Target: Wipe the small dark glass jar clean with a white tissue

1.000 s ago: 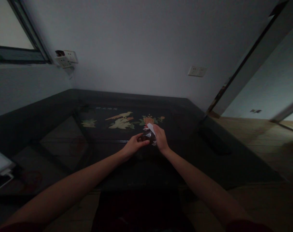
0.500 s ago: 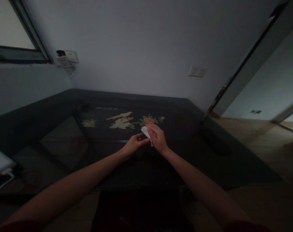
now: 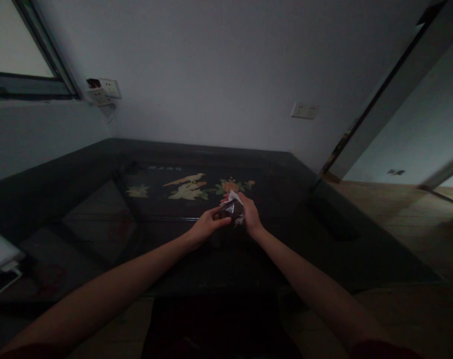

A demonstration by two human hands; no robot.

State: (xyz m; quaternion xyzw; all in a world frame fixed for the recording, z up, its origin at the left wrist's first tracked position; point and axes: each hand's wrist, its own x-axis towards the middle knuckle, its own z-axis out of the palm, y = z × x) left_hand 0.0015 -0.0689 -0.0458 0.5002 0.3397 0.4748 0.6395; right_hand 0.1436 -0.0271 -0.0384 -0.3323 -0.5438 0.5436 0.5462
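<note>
Between my hands, above the dark table [image 3: 181, 154], is a small dark object with a shiny face [image 3: 229, 211]; its kind is too dim to make out. My left hand [image 3: 206, 224] grips it from the left, thumb along the near side. A crumpled white tissue [image 3: 235, 198] lies against its far and right sides. Fingers of my right hand [image 3: 250, 215] are curled round the tissue, pressing it to the object. Some of the right fingertips are hidden behind the tissue and the object.
A picture of birds and flowers [image 3: 187, 190] decorates the tabletop. At the left edge sits a white device [image 3: 2, 252] with a white cable. A long dark object [image 3: 331, 218] lies on the right of the table. Wall sockets [image 3: 304, 110] are behind, and a window [image 3: 20, 45] is upper left.
My right hand has shifted slightly right with the tissue, from over the dark object to its far and right sides. The object's shiny face now shows. My left hand stays nearly in place.
</note>
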